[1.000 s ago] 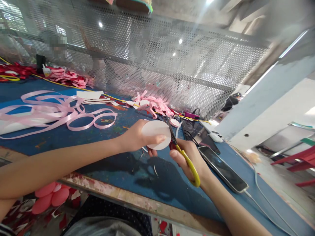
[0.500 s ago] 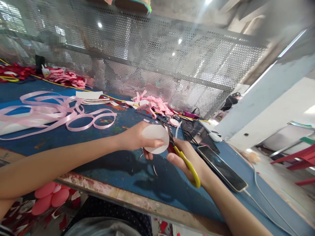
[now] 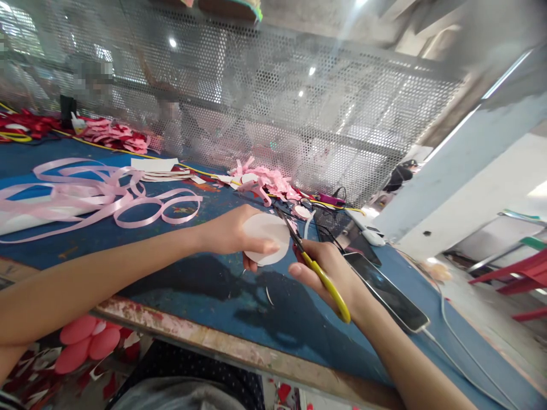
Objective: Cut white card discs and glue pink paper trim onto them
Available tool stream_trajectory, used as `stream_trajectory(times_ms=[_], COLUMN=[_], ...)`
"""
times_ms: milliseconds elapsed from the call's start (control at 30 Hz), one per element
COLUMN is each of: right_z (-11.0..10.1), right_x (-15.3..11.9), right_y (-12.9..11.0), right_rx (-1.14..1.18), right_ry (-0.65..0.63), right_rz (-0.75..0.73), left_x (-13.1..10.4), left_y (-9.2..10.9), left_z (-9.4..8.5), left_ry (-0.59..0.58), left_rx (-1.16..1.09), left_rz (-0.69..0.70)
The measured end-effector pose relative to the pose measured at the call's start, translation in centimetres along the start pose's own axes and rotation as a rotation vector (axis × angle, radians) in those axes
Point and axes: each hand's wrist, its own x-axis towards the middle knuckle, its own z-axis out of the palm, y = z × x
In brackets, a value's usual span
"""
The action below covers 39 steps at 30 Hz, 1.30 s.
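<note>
A round white disc point(image 3: 265, 230) is pinched in my left hand point(image 3: 239, 233), thumb on top and fingers beneath. My right hand point(image 3: 327, 273) grips yellow-handled scissors point(image 3: 321, 277), whose dark blades point up and away beside the disc's right edge. Both hands are above the blue table point(image 3: 192, 296). A thin white sliver point(image 3: 269, 295) lies on the table below the disc. Pink ribbon point(image 3: 137, 210) is looped on the table to the left.
A phone point(image 3: 387, 290) with a white cable lies right of my right hand. Pink scraps point(image 3: 267, 182), white paper strips point(image 3: 156, 166) and a yellow cord line the back, before a perforated metal screen point(image 3: 256, 97). A red chair point(image 3: 521, 270) stands far right.
My left hand and the disc have shifted slightly left and up. A wider gap shows between the disc and the scissors, and the blades look closer together.
</note>
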Motion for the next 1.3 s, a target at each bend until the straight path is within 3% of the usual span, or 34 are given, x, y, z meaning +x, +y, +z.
stream_trajectory(times_ms=[67, 167, 267, 367, 500, 633, 833, 1067, 1300], right_z=[0.0, 0.5, 1.6, 2.7, 3.5, 3.3, 2.6, 2.5, 2.8], right_x=[0.1, 0.3, 0.5, 0.6, 0.7, 0.5, 0.1, 0.3, 0.3], right_y=[0.0, 0.2, 0.6, 0.9, 0.9, 0.2, -0.5, 0.8, 0.5], right_rx=[-0.015, -0.010, 0.054, 0.148, 0.169, 0.213, 0.282, 0.381, 0.382], right_ry=[0.013, 0.084, 0.204, 0.293, 0.212, 0.128, 0.085, 0.092, 0.014], right_rz=[0.020, 0.061, 0.100, 0.120, 0.095, 0.067, 0.035, -0.043, -0.045], left_x=[0.1, 0.6, 1.1, 1.3, 1.0, 0.4, -0.5, 0.1, 0.5], left_y=[-0.1, -0.6, -1.8, -3.2, -3.9, -3.5, -3.9, -2.7, -2.9], left_z=[-0.2, -0.1, 0.6, 1.9, 3.2, 3.7, 4.7, 3.6, 2.9], left_ry=[0.029, 0.182, 0.339, 0.364, 0.447, 0.531, 0.241, 0.603, 0.604], left_rx=[0.004, -0.037, -0.250, -0.463, -0.440, -0.277, -0.105, -0.192, -0.166], left_rz=[-0.005, 0.048, 0.154, 0.211, 0.223, 0.201, 0.087, 0.165, 0.166])
